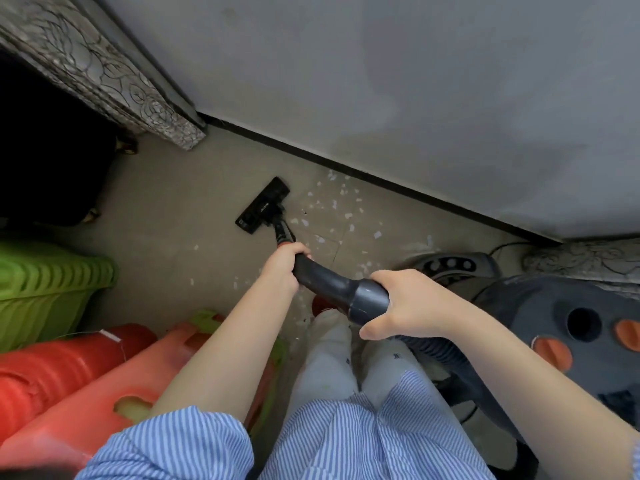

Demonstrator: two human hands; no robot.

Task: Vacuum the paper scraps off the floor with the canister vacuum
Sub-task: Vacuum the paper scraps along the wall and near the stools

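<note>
Paper scraps [334, 216] nearest the person's legs lie hidden behind both forearms.

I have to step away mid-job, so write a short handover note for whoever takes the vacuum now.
Left hand grips the dark curved wand near its lower end; right hand grips the grey handle end. The black flat floor head sits on the beige floor, left of the white paper scraps. Scraps lie between the head and the wall; some nearer the feet. The grey canister stands at right.
</note>
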